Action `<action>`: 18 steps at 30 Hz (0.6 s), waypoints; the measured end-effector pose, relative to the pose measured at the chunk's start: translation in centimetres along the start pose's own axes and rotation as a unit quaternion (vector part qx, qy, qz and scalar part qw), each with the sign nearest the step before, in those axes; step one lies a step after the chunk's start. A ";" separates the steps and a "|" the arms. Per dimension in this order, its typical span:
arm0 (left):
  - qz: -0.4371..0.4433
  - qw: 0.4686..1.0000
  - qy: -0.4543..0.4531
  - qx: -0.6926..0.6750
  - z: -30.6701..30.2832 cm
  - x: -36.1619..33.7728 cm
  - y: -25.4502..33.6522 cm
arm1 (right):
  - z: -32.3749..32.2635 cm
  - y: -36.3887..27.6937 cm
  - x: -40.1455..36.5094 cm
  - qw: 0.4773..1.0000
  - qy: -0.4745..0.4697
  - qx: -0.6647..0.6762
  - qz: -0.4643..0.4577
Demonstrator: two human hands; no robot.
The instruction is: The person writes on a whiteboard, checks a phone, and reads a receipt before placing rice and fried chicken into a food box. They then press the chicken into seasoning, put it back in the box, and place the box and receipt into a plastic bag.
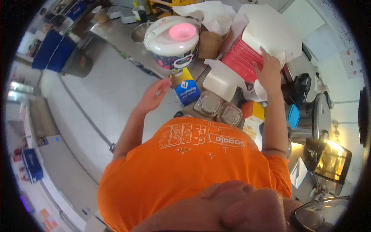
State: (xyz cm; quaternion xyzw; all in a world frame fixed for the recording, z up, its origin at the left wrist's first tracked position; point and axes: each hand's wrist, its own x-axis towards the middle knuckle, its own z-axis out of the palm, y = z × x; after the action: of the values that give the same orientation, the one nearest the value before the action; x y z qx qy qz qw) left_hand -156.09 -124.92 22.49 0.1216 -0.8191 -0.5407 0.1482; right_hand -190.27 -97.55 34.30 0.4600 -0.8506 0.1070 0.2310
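1. The right hand [269, 69] is at the stack of nested red paper trays with white insides [239, 58], with one fingertip over the white inside of the top tray and another finger by the red side. Its fingers are spread; whether they pinch a rim cannot be told.

2. The left hand [154, 94] is apart from the right, fingers loosely curled with gaps between them, gripping nothing that shows. Its fingertips are just beside the yellow-and-blue cardboard box [186, 87]; contact is unclear.

3. The stack lies ahead of the body, directly left of the right hand's fingers and farther out and to the right of the left hand. The right hand is clearly the nearer one. The red side runs on a slant: its left end is farther from the body, its right end nearer, by the right hand. The packed rims show as close parallel lines.

4. Between the hands, nearer the body than the stack, is an open white paper container [219, 84], then two clear plastic lidded tubs [208, 103]. A sleeve of white paper cups [256, 91] is just below the right hand. Beyond the left hand, on the metal counter [116, 38], is a white rice cooker with a floral band [164, 40].
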 end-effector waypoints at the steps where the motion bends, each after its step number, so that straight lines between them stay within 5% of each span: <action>1: 0.086 0.995 0.026 0.048 -1.3 4.2 1.7 | 0.5 -0.5 0.2 1.000 0.015 -0.012 0.014; 3: 0.137 0.985 0.042 0.096 -3.4 12.5 4.4 | 0.6 -1.7 0.4 0.999 0.018 -0.029 0.038; 5: 0.303 0.924 0.119 0.202 -4.5 19.9 9.4 | 0.4 -2.6 0.6 0.997 0.009 -0.038 0.069; 7: 0.341 0.873 0.245 0.246 -3.5 27.2 10.5 | 0.2 -3.1 0.6 0.996 0.009 -0.032 0.079; 9: 0.218 0.901 0.120 0.355 -1.7 31.4 8.1 | 0.1 -3.4 0.1 0.996 0.002 -0.026 0.088; 11: 0.074 0.899 -0.269 0.338 -1.2 31.1 8.9 | 0.0 -3.5 0.0 0.995 -0.004 -0.023 0.098; 13: 0.114 0.871 -0.232 0.418 1.2 27.8 9.1 | 0.0 -3.9 0.0 0.994 -0.004 -0.028 0.107; 15: 0.214 0.881 -0.101 0.410 4.1 26.4 6.2 | 0.0 -4.2 0.2 0.993 -0.016 -0.023 0.116; 18: 0.216 0.922 -0.101 0.305 7.2 26.5 4.5 | 0.2 -4.7 0.6 0.990 -0.018 -0.042 0.135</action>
State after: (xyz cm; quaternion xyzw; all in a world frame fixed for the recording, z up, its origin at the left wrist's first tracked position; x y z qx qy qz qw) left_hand -183.52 -126.57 26.95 -0.0747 -0.9612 -0.2293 0.1338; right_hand -186.76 -100.69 34.25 0.3327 -0.9128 0.0925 0.2181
